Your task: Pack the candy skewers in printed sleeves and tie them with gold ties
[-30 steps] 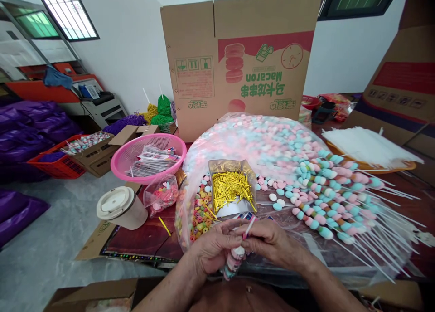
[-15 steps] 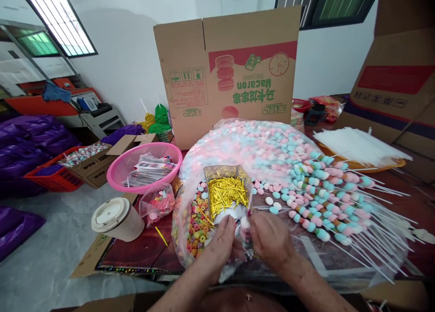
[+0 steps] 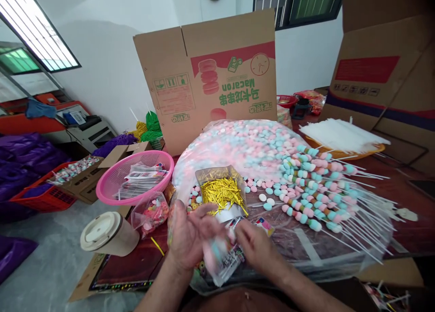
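My left hand (image 3: 190, 235) is turned palm up with its fingers apart, the fingertips smeared by motion. Beside it, my right hand (image 3: 256, 246) is closed, pinching the top of a printed clear candy bag (image 3: 226, 271). Pink and blue candy shows blurred inside this bag, near my left fingers. Just beyond both hands stands an open pouch of gold twist ties (image 3: 222, 192). A colourful printed piece (image 3: 267, 226) shows behind my right hand; whether it belongs to the bag I cannot tell.
Candy skewers (image 3: 312, 189) are heaped at the right, near a tray of white sticks (image 3: 343, 137). A big plastic bag of pink and blue candies (image 3: 234, 142) lies in front of a carton (image 3: 210, 103). To the left are a pink basket (image 3: 102, 185) of wrappers and a lidded cup (image 3: 113, 237).
My left hand has come off the candy bag, moved left and opened. My right hand still grips the bag, which now hangs tilted. The whole view has shifted slightly.
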